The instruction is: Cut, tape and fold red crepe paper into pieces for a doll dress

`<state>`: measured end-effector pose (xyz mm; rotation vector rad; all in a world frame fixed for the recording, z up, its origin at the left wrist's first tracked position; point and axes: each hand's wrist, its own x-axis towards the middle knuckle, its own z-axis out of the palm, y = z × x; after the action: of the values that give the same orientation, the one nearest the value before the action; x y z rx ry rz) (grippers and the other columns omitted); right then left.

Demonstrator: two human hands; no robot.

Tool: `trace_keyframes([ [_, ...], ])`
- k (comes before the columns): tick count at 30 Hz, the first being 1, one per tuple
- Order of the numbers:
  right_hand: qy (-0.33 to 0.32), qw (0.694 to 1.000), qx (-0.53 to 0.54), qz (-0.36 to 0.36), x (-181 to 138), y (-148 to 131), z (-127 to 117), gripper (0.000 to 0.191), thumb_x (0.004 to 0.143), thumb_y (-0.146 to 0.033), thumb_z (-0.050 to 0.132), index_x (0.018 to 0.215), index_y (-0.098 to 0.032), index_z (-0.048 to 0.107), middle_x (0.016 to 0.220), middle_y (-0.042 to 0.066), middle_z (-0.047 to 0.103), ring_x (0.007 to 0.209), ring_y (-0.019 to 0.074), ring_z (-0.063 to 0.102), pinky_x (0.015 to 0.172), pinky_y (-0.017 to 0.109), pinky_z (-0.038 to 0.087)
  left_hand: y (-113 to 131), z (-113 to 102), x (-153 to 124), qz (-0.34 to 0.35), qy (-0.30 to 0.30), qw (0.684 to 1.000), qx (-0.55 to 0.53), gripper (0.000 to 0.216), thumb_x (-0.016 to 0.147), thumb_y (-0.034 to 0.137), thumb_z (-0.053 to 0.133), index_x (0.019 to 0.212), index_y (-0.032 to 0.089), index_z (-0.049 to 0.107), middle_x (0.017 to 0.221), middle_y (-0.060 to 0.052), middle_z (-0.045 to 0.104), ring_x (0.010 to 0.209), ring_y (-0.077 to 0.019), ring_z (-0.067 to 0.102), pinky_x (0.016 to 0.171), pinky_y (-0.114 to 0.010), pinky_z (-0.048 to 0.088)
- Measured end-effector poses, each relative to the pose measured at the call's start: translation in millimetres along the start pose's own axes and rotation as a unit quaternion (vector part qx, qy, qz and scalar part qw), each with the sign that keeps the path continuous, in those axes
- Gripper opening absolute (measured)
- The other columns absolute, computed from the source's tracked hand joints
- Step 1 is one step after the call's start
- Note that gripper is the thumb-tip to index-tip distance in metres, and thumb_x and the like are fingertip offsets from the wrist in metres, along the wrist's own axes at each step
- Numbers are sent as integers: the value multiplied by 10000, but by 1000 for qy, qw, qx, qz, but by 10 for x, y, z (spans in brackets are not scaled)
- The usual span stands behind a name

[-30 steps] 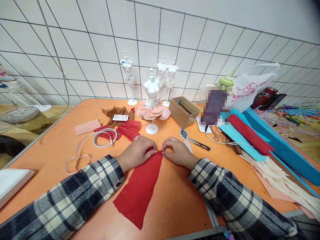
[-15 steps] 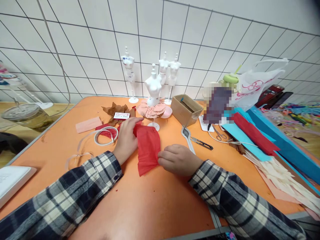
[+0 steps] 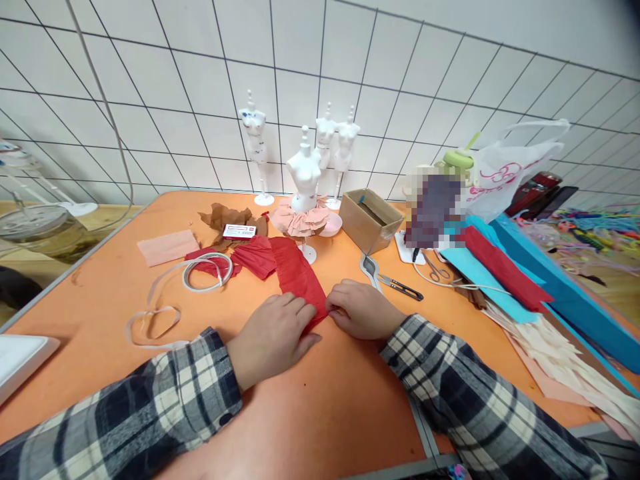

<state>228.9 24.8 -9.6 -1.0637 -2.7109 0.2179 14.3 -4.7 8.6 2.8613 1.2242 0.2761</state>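
Note:
A strip of red crepe paper [image 3: 295, 270] lies on the orange table, its far part gathered into pleats at the left. Its near end is between my hands. My left hand [image 3: 273, 333] has its fingers bent over the near left edge of the paper; the fingertips are partly hidden and the thumb points right. My right hand [image 3: 363, 309] pinches the near right corner, with the fingers curled in. Just beyond the paper, a white mini mannequin [image 3: 304, 170] on a stand wears a ruffled pink paper skirt [image 3: 300, 220].
A roll of double-sided tape [image 3: 207, 272] and a white-labelled box [image 3: 239, 231] lie at left. Beyond my right hand are thread snips [image 3: 401, 287], a cardboard box [image 3: 373, 220] and scissors [image 3: 437, 268]. Coloured paper [image 3: 505, 267] is stacked at right. More mannequins [image 3: 256, 140] stand behind.
My left hand has come toward me from the pleated part to the near end of the red paper. The paper now lies lower and slants toward my right hand, which has shifted slightly.

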Motion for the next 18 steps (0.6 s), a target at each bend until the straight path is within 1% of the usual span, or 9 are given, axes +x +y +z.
trace_keyframes([
  [2, 0, 1000, 18, -1, -8, 9, -2, 89, 811, -137, 561, 802, -198, 626, 797, 32, 640, 800, 185, 545, 705, 291, 391, 5, 40, 3, 2, -23, 1000, 6, 193, 910, 311, 515, 862, 186, 653, 833, -72, 695, 810, -233, 620, 739, -376, 436],
  [4, 4, 999, 46, 4, -19, 15, -8, 72, 788, -146, 590, 826, -196, 626, 803, 25, 640, 792, 179, 554, 698, 283, 397, -24, 58, 6, 7, -32, 999, 2, 205, 921, 246, 479, 860, 196, 668, 828, -61, 712, 796, -223, 637, 747, -379, 438],
  [7, 19, 995, 93, 17, -31, 23, -14, 157, 781, -184, 635, 938, -193, 640, 857, 23, 654, 810, 173, 581, 723, 274, 422, -63, 59, 5, 2, -39, 999, -10, 217, 917, 230, 471, 870, 199, 680, 829, -61, 719, 796, -228, 651, 747, -382, 445],
  [8, 21, 995, 101, 18, -32, 28, -13, 146, 797, -196, 634, 942, -195, 649, 872, 26, 658, 822, 172, 589, 737, 274, 428, -69, 57, 3, 0, -39, 999, -17, 222, 920, 235, 465, 878, 199, 680, 830, -62, 718, 800, -230, 654, 748, -380, 448],
  [10, 19, 994, 105, 15, -28, 39, -6, 75, 837, -217, 618, 886, -203, 673, 879, 33, 662, 843, 173, 599, 750, 272, 432, -75, 53, -1, -10, -37, 999, -35, 232, 928, 245, 454, 886, 200, 677, 815, -59, 712, 779, -223, 654, 737, -366, 451],
  [12, 15, 994, 108, 12, -20, 46, 4, 86, 862, -225, 607, 831, -204, 685, 869, 37, 665, 843, 170, 604, 747, 269, 433, -82, 48, -2, -28, -42, 996, -67, 225, 922, 237, 454, 874, 207, 672, 788, -44, 707, 730, -203, 648, 693, -330, 447],
  [16, 6, 991, 131, 25, -6, 27, 20, 85, 873, -204, 604, 864, -201, 688, 857, 32, 695, 802, 163, 622, 727, 264, 434, -124, 35, 7, -67, -78, 981, -166, 201, 871, 181, 470, 839, 227, 663, 773, -2, 703, 673, -156, 632, 614, -254, 423],
  [18, -5, 990, 134, 33, -3, 8, 21, 84, 872, -201, 613, 865, -212, 695, 840, 18, 714, 783, 161, 632, 721, 260, 431, -156, 37, 12, -71, -89, 975, -190, 190, 845, 162, 478, 813, 231, 652, 758, 12, 691, 670, -148, 624, 604, -239, 414],
])
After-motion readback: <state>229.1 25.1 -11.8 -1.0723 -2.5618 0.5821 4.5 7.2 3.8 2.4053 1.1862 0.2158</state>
